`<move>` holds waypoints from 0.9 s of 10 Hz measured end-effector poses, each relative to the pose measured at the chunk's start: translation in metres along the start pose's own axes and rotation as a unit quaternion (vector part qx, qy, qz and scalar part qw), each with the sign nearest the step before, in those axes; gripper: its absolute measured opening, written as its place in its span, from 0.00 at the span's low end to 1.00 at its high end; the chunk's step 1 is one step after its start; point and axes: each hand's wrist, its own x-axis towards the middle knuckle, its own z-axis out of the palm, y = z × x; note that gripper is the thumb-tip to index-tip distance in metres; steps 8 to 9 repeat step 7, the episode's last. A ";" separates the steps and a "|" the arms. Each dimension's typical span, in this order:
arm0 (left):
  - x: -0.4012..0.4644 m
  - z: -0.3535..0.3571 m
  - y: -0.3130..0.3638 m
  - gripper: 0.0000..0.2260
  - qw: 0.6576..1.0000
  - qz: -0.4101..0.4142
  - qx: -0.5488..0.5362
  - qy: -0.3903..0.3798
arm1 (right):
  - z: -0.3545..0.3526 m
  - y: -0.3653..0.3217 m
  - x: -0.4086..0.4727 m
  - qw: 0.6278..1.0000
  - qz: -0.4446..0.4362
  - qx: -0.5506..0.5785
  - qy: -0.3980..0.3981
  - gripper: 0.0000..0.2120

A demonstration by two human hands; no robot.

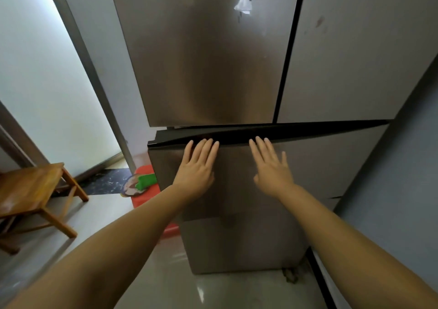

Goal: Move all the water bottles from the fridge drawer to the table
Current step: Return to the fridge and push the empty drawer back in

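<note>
Two hands lie flat and spread, gripping nothing, on the brushed-steel front of the fridge drawer (237, 178): the left hand (196, 169) and right hand (270, 166) have fingertips at its dark top lip, where a narrow gap shows, wider at the left. No water bottles are visible; presumably they sit inside. The drawer looks rigid, smooth, probably heavy when loaded; that recessed top edge seems the place to hold. A wooden tabletop (26, 188) stands far left.
</note>
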 end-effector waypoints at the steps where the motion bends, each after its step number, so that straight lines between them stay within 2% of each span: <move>1: 0.018 0.011 -0.008 0.36 1.000 -0.010 0.015 0.003 | 0.006 0.004 0.016 1.000 -0.012 -0.016 0.002 0.47; 3: 0.045 0.027 -0.008 0.37 0.997 -0.074 0.009 -0.035 | 0.010 0.005 0.037 0.999 -0.013 -0.036 -0.005 0.46; 5: 0.043 0.027 -0.005 0.35 0.997 -0.079 0.018 -0.011 | 0.007 0.002 0.035 0.999 -0.017 -0.030 -0.009 0.45; 6: 0.037 0.025 0.000 0.35 0.995 -0.094 -0.014 0.016 | -0.002 0.007 0.028 0.999 -0.033 0.011 -0.036 0.41; 7: 0.025 0.027 0.002 0.41 0.994 -0.080 -0.022 0.067 | 0.001 0.032 -0.003 0.988 -0.012 0.108 -0.111 0.38; 9: 0.025 0.027 0.002 0.41 0.994 -0.080 -0.022 0.067 | 0.001 0.032 -0.003 0.988 -0.012 0.108 -0.111 0.38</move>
